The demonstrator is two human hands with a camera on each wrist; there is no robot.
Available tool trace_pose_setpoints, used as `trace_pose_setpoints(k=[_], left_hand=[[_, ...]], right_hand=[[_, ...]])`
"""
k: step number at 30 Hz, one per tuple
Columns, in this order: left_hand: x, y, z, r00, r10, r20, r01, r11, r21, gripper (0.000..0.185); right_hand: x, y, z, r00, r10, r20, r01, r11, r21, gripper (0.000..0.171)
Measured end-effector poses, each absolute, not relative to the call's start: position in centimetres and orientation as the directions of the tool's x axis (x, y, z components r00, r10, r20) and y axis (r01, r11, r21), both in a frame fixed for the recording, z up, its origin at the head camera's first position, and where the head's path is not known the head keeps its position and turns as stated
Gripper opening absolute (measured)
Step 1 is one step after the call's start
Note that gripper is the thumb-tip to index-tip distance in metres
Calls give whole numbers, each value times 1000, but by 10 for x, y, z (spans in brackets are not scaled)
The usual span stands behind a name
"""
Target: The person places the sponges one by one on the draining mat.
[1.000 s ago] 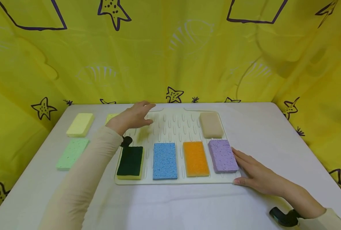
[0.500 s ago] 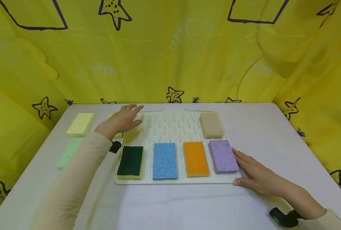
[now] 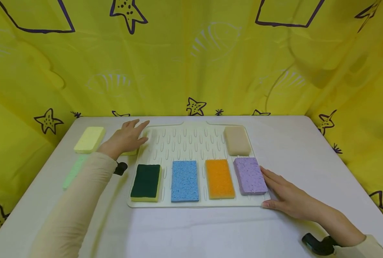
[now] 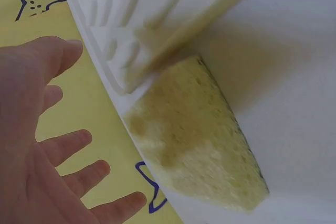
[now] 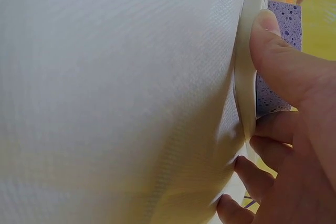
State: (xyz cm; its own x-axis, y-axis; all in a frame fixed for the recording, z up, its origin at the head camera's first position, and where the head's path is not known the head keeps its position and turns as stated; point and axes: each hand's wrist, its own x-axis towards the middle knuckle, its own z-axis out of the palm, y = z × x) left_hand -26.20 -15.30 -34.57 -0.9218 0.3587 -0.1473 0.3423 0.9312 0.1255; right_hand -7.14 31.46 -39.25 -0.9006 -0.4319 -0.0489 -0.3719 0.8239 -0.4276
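Note:
My left hand [image 3: 123,139] hovers with spread fingers beyond the left edge of a white ribbed tray [image 3: 191,141]. Beneath it, mostly hidden in the head view, a yellow sponge [image 4: 194,135] with a thin dark underside lies on the table beside the tray. Nothing is in that hand. My right hand [image 3: 291,197] rests at the tray's near right corner, fingers along the side and thumb touching the front rim. Close by those fingers sits a purple sponge [image 3: 250,176]. The tray also bears a dark green-topped sponge [image 3: 145,181], a blue one [image 3: 185,181], an orange one [image 3: 220,179] and a beige one [image 3: 237,140].
To the left of the tray lie a pale yellow sponge [image 3: 89,139] and a mint green sponge [image 3: 73,173], the latter partly behind my left sleeve. A yellow patterned curtain [image 3: 165,71] borders the white table [image 3: 282,143] at the back and sides.
My left hand has moved left from above the tray's back left part to over the yellow sponge beside it. My right hand and the sponges stay in place.

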Motion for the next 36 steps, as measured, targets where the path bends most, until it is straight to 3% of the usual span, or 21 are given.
trace_pose_setpoints(k=[10,36], left_hand=[[-263,-166,-349,-936,267,-231,238,960,146,59],[-257,-169,-355,-949,153,-277,121,985,126,59]], right_hand=[[-71,315,-390,-913,-401,-73,-334,838,-431,87],[-71,313,-390,-910,-407,-77,-336,834,-439,88]])
